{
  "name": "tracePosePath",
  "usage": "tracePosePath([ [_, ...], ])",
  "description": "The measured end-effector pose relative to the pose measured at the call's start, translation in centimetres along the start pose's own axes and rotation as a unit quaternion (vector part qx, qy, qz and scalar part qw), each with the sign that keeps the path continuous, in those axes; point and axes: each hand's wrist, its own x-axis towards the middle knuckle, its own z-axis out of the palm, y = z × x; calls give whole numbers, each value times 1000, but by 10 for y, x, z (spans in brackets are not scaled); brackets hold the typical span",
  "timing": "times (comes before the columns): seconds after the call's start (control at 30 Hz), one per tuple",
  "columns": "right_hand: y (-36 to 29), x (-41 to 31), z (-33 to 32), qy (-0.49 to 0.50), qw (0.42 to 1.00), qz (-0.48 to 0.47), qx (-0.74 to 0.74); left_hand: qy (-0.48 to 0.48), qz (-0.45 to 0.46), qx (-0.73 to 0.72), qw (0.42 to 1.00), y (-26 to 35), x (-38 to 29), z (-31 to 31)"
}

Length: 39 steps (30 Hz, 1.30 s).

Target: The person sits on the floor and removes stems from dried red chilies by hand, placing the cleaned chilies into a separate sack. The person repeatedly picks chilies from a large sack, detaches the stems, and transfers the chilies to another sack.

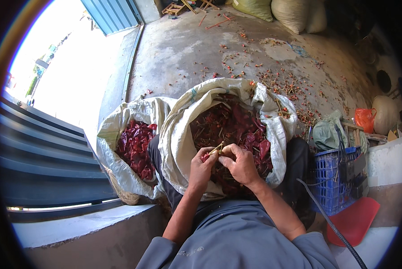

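Observation:
Both my hands meet over a large white woven sack (175,134) with its rim rolled down, filled with dark red dried chili peppers (233,124) and stems. My left hand (202,167) pinches a pale dried chili stem (217,147), with a bit of red pepper showing at its fingers. Close beside it, my right hand (240,164) has its thumb and fingertips on the other end of the stem. To the left stands a second white woven sack (110,134), holding glossy dark red chili pieces (136,148).
Stems and red chili caps (288,85) litter the concrete floor (174,47). At right are a blue plastic crate (333,181), a red plastic scoop-like piece (354,222) and a black cable (332,223). A blue corrugated metal door (53,161) stands left; full sacks (288,15) sit at the back.

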Motion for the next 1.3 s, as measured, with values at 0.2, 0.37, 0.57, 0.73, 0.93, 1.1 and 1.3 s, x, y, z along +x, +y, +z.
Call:
tracePosePath([
  [0.2,0,-19,-8,-74,968,120,208,-27,30,77,996,-2,-8,-7],
  [0.37,-2,-27,-20,-104,993,46,12,-53,246,314,915,-4,-28,-8],
  [0.57,2,-33,-31,-135,990,-8,-32,-127,312,392,856,4,-40,-7],
  [0.73,-26,-28,-35,-85,952,-171,-240,-130,257,374,882,2,-42,-8],
  [0.93,-21,-23,-26,-90,956,93,263,-166,85,112,976,10,-39,-4],
  [1.1,-31,-18,-23,-51,868,189,456,-217,50,-135,966,25,-30,14],
  [1.3,-36,2,-45,4,569,317,759,-235,52,-276,931,20,-21,25],
])
